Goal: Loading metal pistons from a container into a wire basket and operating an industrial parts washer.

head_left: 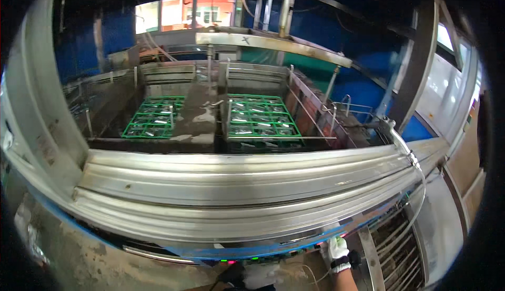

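My right hand (339, 251), in a white glove with a dark wrist band, reaches up from the lower edge to a blue-edged panel (284, 249). Small coloured buttons or lights, green and pink, line the near side of that panel. The fingers are small and partly turned away, so I cannot tell whether they press a button or hold anything. My left hand is out of view. Beyond a wide ridged metal ledge (236, 180), two green racks, one on the right (265, 136) and one on the left (167, 137), sit low in separate tank bays, carrying several shiny clear pieces.
A metal frame beam (273, 44) on upright rods spans above the bays. A curved pipe with a pale hose (415, 162) stands at the ledge's right end. Metal posts rise at both sides. A slatted grate (397, 257) lies beside my right hand.
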### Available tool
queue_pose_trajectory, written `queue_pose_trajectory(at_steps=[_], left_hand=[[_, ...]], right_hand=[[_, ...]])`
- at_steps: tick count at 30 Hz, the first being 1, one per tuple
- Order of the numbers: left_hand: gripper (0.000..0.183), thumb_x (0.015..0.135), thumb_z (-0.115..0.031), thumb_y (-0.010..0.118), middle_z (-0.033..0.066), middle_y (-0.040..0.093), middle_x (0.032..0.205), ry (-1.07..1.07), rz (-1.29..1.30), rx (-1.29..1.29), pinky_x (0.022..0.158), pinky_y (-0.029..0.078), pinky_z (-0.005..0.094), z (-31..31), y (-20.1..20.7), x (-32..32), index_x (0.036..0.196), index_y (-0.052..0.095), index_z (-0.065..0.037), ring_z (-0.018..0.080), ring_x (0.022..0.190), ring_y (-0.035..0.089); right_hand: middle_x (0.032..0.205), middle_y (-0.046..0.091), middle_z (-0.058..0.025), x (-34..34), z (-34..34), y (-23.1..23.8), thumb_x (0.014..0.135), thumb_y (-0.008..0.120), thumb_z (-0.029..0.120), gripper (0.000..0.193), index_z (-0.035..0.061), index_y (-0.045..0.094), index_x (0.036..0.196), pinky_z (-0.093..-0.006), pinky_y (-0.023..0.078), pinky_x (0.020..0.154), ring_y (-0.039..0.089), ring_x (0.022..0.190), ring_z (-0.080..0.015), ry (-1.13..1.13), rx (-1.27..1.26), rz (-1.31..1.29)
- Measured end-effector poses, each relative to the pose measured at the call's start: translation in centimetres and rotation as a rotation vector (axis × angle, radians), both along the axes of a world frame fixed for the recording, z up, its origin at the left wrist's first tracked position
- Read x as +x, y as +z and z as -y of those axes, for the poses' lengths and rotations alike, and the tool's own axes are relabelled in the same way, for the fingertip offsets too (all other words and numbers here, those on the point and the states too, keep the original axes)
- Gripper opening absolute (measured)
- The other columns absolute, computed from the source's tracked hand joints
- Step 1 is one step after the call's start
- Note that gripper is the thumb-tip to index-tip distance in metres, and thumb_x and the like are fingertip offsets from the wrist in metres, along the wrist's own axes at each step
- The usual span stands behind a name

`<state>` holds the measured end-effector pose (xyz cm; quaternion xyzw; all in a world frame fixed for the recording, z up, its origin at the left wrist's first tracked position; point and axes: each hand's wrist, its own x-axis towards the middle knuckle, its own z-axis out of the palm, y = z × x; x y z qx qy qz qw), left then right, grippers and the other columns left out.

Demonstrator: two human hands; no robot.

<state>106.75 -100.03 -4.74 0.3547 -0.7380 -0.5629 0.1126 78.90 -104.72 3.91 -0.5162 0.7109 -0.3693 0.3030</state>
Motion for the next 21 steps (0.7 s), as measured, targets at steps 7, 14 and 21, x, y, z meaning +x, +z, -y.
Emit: queue_pose_trajectory(at_steps=[7,14,21], left_hand=[[0.078,0.089,-0.049,0.057,0.0191,0.064,0.108,0.045,-0.156,0.128,0.083,0.050,0.0370,0.2,1.1,-5.3,0.142,0.030,0.001,0.0266,0.100,0.063],[0.069,0.086,-0.037,0.066,0.0129,0.061,0.104,0.075,-0.267,0.093,0.084,0.048,0.0302,1.8,5.4,-10.5,0.133,0.034,0.003,0.0175,0.093,0.061],[0.074,0.083,-0.011,0.069,0.0113,0.050,0.129,0.300,-0.419,0.008,0.097,0.044,0.0352,-0.8,11.3,-17.0,0.141,0.023,-0.005,0.0211,0.113,0.055]], right_hand=[[0.072,0.064,-0.0034,-3.5,1.0,-5.5,0.097,0.049,0.038,0.036,0.0110,0.057,0.119,-0.0248,0.042,0.040,0.052,0.047,-0.0108,0.008,0.137,0.311],[0.066,0.063,-0.0116,-3.3,1.3,-2.7,0.086,0.059,0.023,0.015,0.0090,0.062,0.089,-0.0394,0.049,0.053,0.063,0.060,-0.0281,0.330,0.074,-0.231],[0.061,0.059,-0.0076,-3.1,2.0,-0.8,0.095,0.042,0.038,0.043,0.0073,0.061,0.072,-0.0376,0.043,0.056,0.057,0.060,-0.0208,0.194,0.293,0.219]])
